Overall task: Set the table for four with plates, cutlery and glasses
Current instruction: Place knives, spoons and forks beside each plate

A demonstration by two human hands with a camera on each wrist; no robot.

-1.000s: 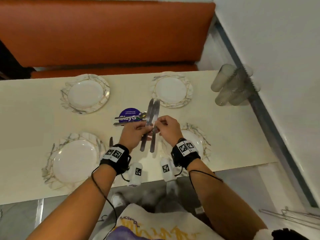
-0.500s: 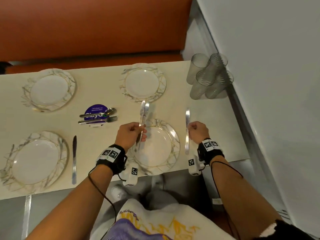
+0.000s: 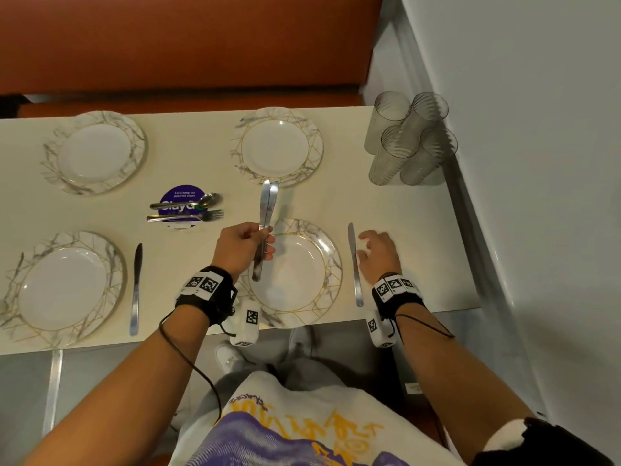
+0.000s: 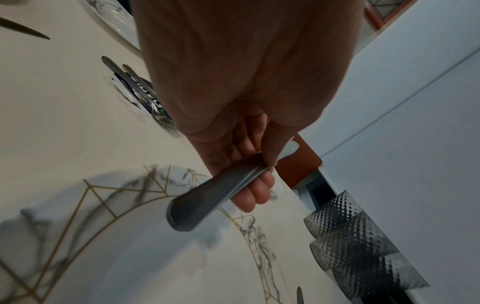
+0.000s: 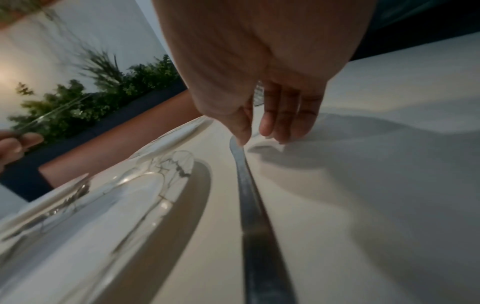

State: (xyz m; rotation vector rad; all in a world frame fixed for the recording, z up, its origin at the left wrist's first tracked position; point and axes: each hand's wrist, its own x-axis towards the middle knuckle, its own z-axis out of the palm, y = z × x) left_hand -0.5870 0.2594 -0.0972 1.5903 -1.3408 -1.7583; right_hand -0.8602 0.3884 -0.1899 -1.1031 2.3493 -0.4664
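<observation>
My left grip (image 3: 247, 245) pinches two spare knives (image 3: 265, 227) for the far plates (image 3: 312, 153). My right grip (image 3: 378, 252), fingers loose, hovers beside the laid knife (image 3: 354, 264), right of the near plate (image 3: 331, 260) on the counter (image 3: 413, 230).

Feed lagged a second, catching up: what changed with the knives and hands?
The right hand took one knife from the bundle, laid it right of the near plate and let go. The left hand still grips two knives. Plates, glasses unmoved.
</observation>
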